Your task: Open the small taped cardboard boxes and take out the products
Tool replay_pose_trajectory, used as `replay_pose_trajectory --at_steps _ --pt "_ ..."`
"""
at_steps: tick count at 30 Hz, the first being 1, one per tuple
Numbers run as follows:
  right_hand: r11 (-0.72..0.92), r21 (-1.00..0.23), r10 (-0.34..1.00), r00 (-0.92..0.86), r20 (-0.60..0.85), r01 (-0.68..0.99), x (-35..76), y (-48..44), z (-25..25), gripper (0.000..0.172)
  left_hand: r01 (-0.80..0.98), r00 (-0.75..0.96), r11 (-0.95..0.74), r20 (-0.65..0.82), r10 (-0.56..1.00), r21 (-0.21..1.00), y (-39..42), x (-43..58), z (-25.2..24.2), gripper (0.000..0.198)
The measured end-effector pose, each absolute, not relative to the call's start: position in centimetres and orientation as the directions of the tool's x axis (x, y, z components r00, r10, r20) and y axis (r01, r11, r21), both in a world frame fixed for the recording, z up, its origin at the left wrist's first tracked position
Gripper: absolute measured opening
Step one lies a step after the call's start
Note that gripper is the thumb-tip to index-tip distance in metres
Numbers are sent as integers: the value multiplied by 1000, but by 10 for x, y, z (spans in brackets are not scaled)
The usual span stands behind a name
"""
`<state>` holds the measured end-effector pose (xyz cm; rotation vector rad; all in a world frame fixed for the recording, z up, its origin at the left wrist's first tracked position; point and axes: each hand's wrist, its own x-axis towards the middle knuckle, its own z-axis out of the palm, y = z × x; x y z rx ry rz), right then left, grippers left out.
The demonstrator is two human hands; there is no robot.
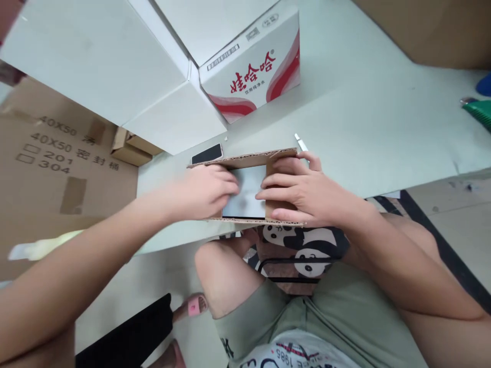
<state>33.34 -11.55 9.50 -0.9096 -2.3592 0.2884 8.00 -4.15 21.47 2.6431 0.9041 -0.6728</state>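
Observation:
A small cardboard box [286, 160] with its top flaps up sits near the table's front edge. Between its short flaps a pale, smooth surface [245, 191] shows inside. My left hand [209, 191] lies over the box's left end, slightly blurred, its fingers stretched across the flap there. My right hand [303, 189] rests on the right flap with fingers spread, their tips reaching over the pale surface. Just behind the box, a phone [207, 154] with a dark screen lies on the table. Beyond my right hand is a slim white tool [300, 142], partly hidden by the fingers.
A white carton with red print [253, 76] stands behind, beside a large white box [92, 56]. Big brown cartons [72, 153] fill the left side; another brown box [441, 30] is back right. A green object [479, 111] lies at the right edge. Another person's leg [130, 332] shows lower left.

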Motion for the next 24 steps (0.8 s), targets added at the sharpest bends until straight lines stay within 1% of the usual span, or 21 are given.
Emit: replay_pose_trajectory --at_steps 2,4,6,8,9,11,12,13,14,15,17,21,22,24 --pt "749 -393 662 -581 473 534 335 -116 92 37 542 685 -840 -563 463 -31 -43 90 214 35" --pt "745 -398 665 -542 515 536 336 -115 87 38 498 667 -861 -590 454 -100 -44 90 217 37" --pt "736 -405 667 -475 574 543 337 -115 81 39 504 666 -849 -554 500 -159 -42 83 225 37" --pt "724 -419 671 -415 615 549 335 -114 76 39 564 629 -791 -497 597 -237 -40 74 236 37" --pt "714 -430 678 -395 619 552 333 -115 73 38 607 579 -742 -481 658 -285 -39 69 240 38" --pt "690 -454 704 -374 604 564 329 -116 68 35 674 416 -618 -483 770 -405 -38 65 246 39" --pt "675 -462 718 -368 591 574 326 -117 66 35 687 331 -564 -494 804 -457 -39 65 246 39" --pt "663 -465 727 -358 586 587 323 -118 64 36 694 269 -535 -515 814 -482 -39 68 245 38" --pt "656 -462 730 -345 590 597 320 -119 61 38 708 236 -526 -544 805 -472 -40 72 244 37" --pt "652 -456 726 -326 605 605 318 -119 59 40 733 222 -523 -574 789 -436 -41 78 241 34" --pt "656 -447 699 -268 663 608 313 -120 53 42 785 194 -493 -606 771 -376 -41 93 236 36" --pt "681 -464 624 -117 773 566 305 -119 37 43 838 36 -348 -594 803 -420 -36 114 229 57" --pt "687 -471 612 -91 785 553 304 -118 33 42 864 15 -310 -596 803 -396 -34 116 227 60" --pt "704 -481 591 -56 804 522 302 -117 28 41 936 -8 -203 -593 805 -289 -29 115 222 60"
